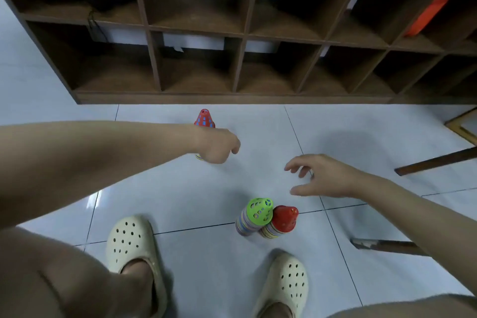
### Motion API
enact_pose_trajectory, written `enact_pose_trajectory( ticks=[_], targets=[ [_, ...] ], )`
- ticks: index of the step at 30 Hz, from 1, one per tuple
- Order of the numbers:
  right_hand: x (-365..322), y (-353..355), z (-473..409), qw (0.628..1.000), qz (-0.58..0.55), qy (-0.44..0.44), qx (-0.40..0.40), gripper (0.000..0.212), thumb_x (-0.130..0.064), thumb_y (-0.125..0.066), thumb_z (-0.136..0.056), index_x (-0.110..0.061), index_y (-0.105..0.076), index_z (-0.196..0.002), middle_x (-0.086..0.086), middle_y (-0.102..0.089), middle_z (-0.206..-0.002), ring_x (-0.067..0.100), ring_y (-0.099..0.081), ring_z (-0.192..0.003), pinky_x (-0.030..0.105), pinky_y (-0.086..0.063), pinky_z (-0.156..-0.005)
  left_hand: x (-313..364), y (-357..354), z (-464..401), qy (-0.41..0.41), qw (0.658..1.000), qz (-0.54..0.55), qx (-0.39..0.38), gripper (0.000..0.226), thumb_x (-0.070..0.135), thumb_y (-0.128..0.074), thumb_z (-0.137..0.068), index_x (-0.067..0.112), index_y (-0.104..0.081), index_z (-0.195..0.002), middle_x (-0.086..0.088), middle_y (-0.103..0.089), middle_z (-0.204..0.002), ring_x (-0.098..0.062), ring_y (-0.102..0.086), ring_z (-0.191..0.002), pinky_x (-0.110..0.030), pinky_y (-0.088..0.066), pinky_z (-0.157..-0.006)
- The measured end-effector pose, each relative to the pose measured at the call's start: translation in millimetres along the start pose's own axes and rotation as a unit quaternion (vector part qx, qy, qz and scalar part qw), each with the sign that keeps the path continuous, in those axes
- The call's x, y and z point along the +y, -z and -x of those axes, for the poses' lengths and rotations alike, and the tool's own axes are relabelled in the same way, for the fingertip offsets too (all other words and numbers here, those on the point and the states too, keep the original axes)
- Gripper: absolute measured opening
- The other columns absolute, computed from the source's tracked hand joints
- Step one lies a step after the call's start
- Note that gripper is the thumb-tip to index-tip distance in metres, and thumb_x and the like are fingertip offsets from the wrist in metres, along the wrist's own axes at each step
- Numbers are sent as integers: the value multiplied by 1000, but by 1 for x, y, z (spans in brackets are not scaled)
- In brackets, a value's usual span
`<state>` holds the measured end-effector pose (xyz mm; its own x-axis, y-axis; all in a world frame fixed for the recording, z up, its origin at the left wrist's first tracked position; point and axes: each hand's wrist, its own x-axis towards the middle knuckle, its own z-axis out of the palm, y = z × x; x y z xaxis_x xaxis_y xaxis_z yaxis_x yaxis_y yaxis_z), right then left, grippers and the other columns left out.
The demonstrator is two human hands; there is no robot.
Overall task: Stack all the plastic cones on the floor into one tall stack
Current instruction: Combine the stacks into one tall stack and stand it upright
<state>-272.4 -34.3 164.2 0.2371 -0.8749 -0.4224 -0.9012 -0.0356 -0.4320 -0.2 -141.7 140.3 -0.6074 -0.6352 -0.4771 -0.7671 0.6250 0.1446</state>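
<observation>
Above the pale tiled floor (258,137), the left hand (219,146) reaches forward with its fingers curled downward over a stack of cones; only the red top cone (204,119) with blue showing through its holes and a striped sliver of the stack's base (198,157) peek out behind the wrist, so whether the fingers actually grip the stack cannot be told. The right hand (325,177) hovers over bare tile, well apart from the left, fingers spread and loosely bent, thumb out, holding nothing.

Nearer the person, between the two arms, stand two more short cone stacks touching side by side: one capped by a green cone (259,209) with round holes, the other just to its right capped by a red cone (285,217). Many coloured rims show as stripes below each cap.

Below them, two cream perforated clogs (131,242) rest flat on the floor, bare legs rising from them.

The tiles are glossy light grey-blue with dark grout lines and catch a soft reflection. Beyond the hands a dark brown wooden cubby shelf (240,44) stands on the floor, its open compartments mostly in shadow; dark items sit in upper cubbies and something orange (436,5) leans in one at the right. Wooden furniture legs (436,160) enter from the right edge.
</observation>
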Motion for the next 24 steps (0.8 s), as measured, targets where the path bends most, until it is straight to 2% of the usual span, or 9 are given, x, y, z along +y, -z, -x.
enact_pose_trajectory(
  ticks=[4, 6, 10, 14, 18, 24],
  targets=[
    [8, -34, 1, 994, 69, -12, -89, 65, -54, -81, -72, -44, -51, -129, -19, -53, -118, 4, -54, -107, 29, -48, -93, 23, -48, -14, 17, 994, 70, -82, 48, 6, -41, -99, 4, -41, -147, -11, -46, -148, -32, -47, -132, -35, -41, -107],
    [10, -46, -6, 991, 102, -1, -91, 70, -54, -78, -75, -40, -47, -136, -17, -52, -122, 6, -52, -109, 33, -47, -96, 25, -78, -24, 40, 991, 96, -84, 48, 4, -42, -97, 4, -43, -145, -13, -48, -147, -30, -46, -133, -31, -41, -104],
    [8, -63, -23, 990, 117, 34, -66, 70, -54, -72, -83, -34, -42, -143, -11, -51, -127, 8, -51, -112, 30, -43, -94, 30, -131, -34, 56, 982, 154, -91, 49, 3, -45, -95, 7, -46, -144, -11, -55, -141, -28, -50, -129, -25, -42, -91],
    [4, -74, -32, 988, 120, 69, -72, 63, -52, -70, -84, -37, -45, -140, -14, -51, -126, 6, -51, -104, 29, -43, -90, 30, -177, -47, 68, 975, 188, -99, 51, 5, -43, -95, 13, -45, -145, -9, -56, -139, -26, -52, -128, -27, -42, -99],
    [7, -80, -40, 982, 157, 79, -75, 62, -59, -70, -80, -41, -47, -135, -14, -52, -120, 5, -49, -93, 30, -42, -84, 30, -211, -56, 70, 964, 233, -106, 57, 20, -61, -94, 11, -40, -146, -10, -62, -130, -28, -56, -121, -31, -45, -96],
    [16, -94, -51, 982, 139, 98, -81, 45, -56, -69, -79, -42, -56, -120, -13, -52, -108, 10, -57, -98, 34, -48, -85, 39, -249, -72, 80, 946, 299, -93, 73, 15, -69, -87, 12, -34, -151, -14, -55, -139, -30, -56, -122, -31, -47, -92]
  ],
)
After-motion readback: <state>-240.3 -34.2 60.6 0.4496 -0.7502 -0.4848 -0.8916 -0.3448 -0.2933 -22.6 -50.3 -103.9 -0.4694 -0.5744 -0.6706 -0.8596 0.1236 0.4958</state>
